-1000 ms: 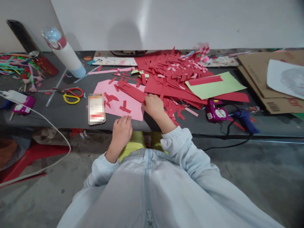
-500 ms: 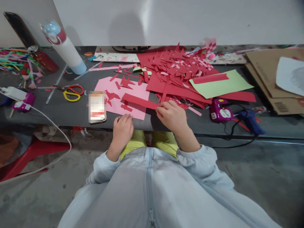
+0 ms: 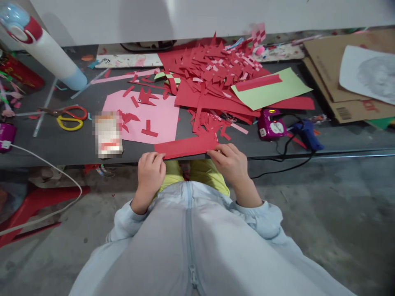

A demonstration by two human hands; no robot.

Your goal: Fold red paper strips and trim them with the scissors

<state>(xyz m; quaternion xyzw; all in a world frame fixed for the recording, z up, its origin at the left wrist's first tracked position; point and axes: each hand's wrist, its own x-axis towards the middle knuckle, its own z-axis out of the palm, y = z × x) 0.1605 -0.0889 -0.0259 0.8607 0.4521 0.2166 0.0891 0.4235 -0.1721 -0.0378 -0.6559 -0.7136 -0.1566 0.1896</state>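
A red paper strip (image 3: pixel 187 146) lies lengthwise along the table's front edge, held at both ends. My left hand (image 3: pixel 151 172) pinches its left end, and my right hand (image 3: pixel 230 162) grips the right end between thumb and fingers. Just behind the strip is a pink paper sheet (image 3: pixel 166 119) bearing several small red cut pieces, among them a spiky one with an eye (image 3: pixel 147 97). Farther back rises a heap of red and checkered paper cut-outs (image 3: pixel 212 65). Left of the pink sheet lies a phone-like object (image 3: pixel 108 135), its face blurred out.
Scissors (image 3: pixel 69 118) with red and yellow handles lie at the left, near a white bottle (image 3: pixel 54 57) and a red can (image 3: pixel 21 72). On the right are green paper (image 3: pixel 290 88), a purple box (image 3: pixel 271 125), a blue glue gun (image 3: pixel 311 133) with trailing cable, and cardboard (image 3: pixel 324 74).
The red strip has come down from over the pink sheet to the table's front edge. My left hand, which was free of it, now holds its left end. The view has shifted right.
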